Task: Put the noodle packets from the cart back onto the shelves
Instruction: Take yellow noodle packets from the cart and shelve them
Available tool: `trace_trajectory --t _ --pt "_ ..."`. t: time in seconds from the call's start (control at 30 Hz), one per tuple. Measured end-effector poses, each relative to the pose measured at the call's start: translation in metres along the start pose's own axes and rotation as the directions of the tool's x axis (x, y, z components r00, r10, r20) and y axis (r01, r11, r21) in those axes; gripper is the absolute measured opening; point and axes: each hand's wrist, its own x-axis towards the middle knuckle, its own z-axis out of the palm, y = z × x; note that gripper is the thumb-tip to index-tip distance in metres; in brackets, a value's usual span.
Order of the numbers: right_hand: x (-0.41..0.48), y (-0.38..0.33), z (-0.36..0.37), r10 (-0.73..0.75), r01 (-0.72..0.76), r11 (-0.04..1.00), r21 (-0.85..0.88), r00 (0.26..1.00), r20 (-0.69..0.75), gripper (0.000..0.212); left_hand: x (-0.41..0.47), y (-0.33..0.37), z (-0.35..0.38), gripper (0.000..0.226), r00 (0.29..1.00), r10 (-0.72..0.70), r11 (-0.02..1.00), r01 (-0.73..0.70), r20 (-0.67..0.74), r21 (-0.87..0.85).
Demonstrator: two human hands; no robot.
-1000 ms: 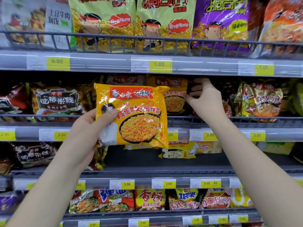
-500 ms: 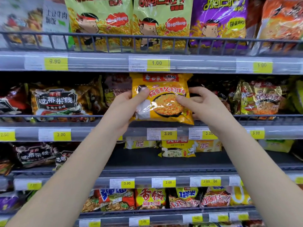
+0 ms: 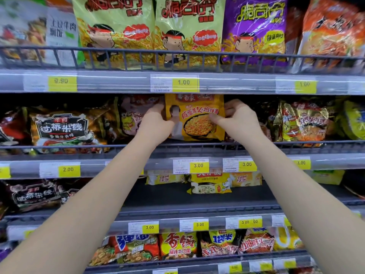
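Note:
A yellow noodle packet with a bowl of noodles printed on it stands upright inside the second shelf, behind the wire rail. My left hand grips its left edge, thumb on the front. My right hand pinches its right edge, fingers wrapped behind it. The packet's top is tucked under the shelf above. The cart is out of view.
Dark and pink packets fill the same shelf to the left, gold ones to the right. Large green and purple bags stand on the top shelf. The third shelf holds flat yellow packets. Price tags line every edge.
My left hand carried the yellow packet up and right from in front of the shelves into the second shelf. My right hand came onto its right edge. Both arms reach further in.

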Motion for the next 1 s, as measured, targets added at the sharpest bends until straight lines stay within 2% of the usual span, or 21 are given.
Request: trace_trajectory --t 0.1,0.33,0.53,0.7,0.9,1.0 --pt "0.002 0.006 0.008 -0.035 0.034 0.994 -0.1 0.999 -0.015 0.06 0.002 -0.009 0.002 0.037 1.0 0.006 0.998 -0.006 -0.004 0.061" --pt "0.0 0.011 0.015 -0.05 0.046 0.984 -0.171 0.999 -0.02 0.063 0.008 -0.018 0.005 0.031 0.998 -0.007 0.973 -0.008 0.062 0.23" --pt "-0.001 0.012 0.015 -0.029 0.027 0.97 -0.242 1.0 -0.007 0.065 0.013 -0.021 0.006 0.036 0.994 -0.029 0.948 -0.006 0.105 0.317" --pt "-0.004 0.016 0.013 -0.028 0.018 0.956 -0.293 0.999 -0.028 0.063 0.014 -0.016 0.007 0.032 0.992 -0.025 0.962 -0.009 0.121 0.272" --pt "-0.011 0.015 0.009 -0.056 0.042 0.943 -0.331 0.998 -0.034 0.059 0.005 -0.011 0.002 0.035 0.996 -0.031 0.972 0.01 0.083 0.236" --pt "-0.017 0.013 0.007 -0.082 0.063 0.943 -0.326 0.996 -0.045 0.056 0.007 -0.016 0.0 0.03 0.997 -0.025 0.98 0.011 0.068 0.199"
